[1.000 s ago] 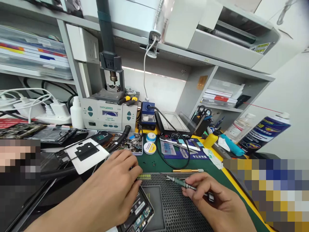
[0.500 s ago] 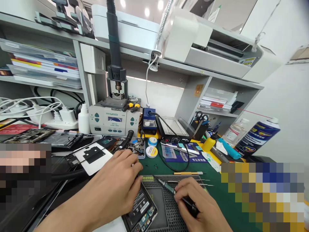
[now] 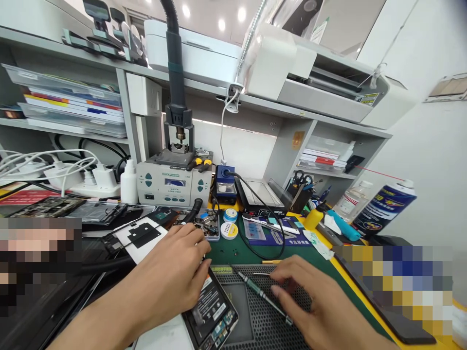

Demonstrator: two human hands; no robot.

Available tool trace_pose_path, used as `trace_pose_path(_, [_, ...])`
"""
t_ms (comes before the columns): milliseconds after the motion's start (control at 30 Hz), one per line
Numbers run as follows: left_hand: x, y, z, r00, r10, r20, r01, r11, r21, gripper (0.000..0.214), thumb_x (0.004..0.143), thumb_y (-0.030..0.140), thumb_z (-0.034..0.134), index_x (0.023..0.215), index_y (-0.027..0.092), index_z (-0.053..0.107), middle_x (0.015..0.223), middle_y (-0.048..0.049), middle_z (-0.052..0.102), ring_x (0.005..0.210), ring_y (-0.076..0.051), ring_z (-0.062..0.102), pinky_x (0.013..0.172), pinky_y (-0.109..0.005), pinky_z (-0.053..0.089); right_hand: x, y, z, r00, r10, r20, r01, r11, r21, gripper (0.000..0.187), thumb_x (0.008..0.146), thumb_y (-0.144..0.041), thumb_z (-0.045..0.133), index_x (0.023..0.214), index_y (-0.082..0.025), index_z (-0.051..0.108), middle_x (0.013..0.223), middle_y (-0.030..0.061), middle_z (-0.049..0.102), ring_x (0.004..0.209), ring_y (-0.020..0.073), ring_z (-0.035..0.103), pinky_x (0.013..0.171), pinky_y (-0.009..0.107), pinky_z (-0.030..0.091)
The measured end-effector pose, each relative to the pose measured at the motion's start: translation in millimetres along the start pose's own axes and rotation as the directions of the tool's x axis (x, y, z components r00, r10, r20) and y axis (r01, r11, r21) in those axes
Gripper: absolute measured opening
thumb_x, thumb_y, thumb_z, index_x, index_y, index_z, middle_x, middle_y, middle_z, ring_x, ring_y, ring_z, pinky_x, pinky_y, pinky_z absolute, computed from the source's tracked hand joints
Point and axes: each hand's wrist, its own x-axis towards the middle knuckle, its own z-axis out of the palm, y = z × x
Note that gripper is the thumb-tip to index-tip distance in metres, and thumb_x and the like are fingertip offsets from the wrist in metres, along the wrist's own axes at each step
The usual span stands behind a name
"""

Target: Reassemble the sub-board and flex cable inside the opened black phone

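Observation:
My left hand (image 3: 182, 265) grips the upper edge of an opened phone (image 3: 213, 311), its thumb on the near side. The phone's black battery and a green circuit board at its lower end show. A slim screwdriver (image 3: 260, 294) with a greenish handle lies slantwise on the perforated grey work mat (image 3: 242, 335). Over the mat's right side hovers my right hand (image 3: 310, 301), empty, thumb and forefinger apart. Thin metal tweezers (image 3: 261, 273) poke out beside its fingertips, mostly hidden behind the hand. Farther back, the gold end of a pen-like tool (image 3: 270, 262) shows.
Behind the mat are small loose screws (image 3: 235, 252), two round tins (image 3: 229, 230) and a tray of parts (image 3: 209, 226). A hot-air station (image 3: 175, 184) stands at the back. A black cable (image 3: 272, 211) loops across the bench. Spray can (image 3: 386, 209) and bottles stand right.
My right hand has let go of the screwdriver, which now lies on the mat, and has opened beside the tweezers. My left hand stays on the phone. The view has shifted slightly.

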Motion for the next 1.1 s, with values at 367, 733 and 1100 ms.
trace_pose_path(367, [3.0,-3.6,2.5,0.999,0.014,-0.046,-0.013,1.000,0.009,0.029,0.100,0.024,0.040,0.090,0.019,0.066,0.090,-0.0079,0.061,0.091,-0.029,0.053,0.087,-0.053,0.043,14.2,31.8,-28.9,0.947,-0.004,0.322,0.123,0.929,-0.349,0.025,0.079,0.002,0.057,0.088,-0.015,0.073,0.084,0.0120,0.070,0.073,0.0285,0.067,0.064,0.036,0.047])
trace_pose_path(733, [3.4,0.8,-0.8,1.000,0.022,-0.011,-0.021,0.999,0.050,0.032,0.099,0.014,0.037,0.082,0.018,0.064,0.087,-0.0086,0.061,0.087,-0.028,0.054,0.082,-0.049,0.044,19.9,27.6,-57.4,0.989,0.075,0.128,-0.082,0.996,0.046,0.016,0.082,-0.010,0.060,0.074,-0.024,0.059,0.070,-0.0002,0.065,0.062,0.0186,0.061,0.055,0.028,0.047])
trace_pose_path(1100, [0.6,0.6,0.0,1.000,0.026,0.014,-0.027,0.994,0.108,0.027,0.096,0.013,0.042,0.081,0.018,0.064,0.086,-0.0098,0.064,0.088,-0.029,0.058,0.080,-0.046,0.048,92.5,-21.4,-10.5,0.969,0.161,0.185,-0.242,0.751,0.615,0.016,0.091,-0.032,0.064,0.098,-0.018,0.065,0.083,0.0049,0.078,0.078,0.0209,0.078,0.077,0.037,0.064])
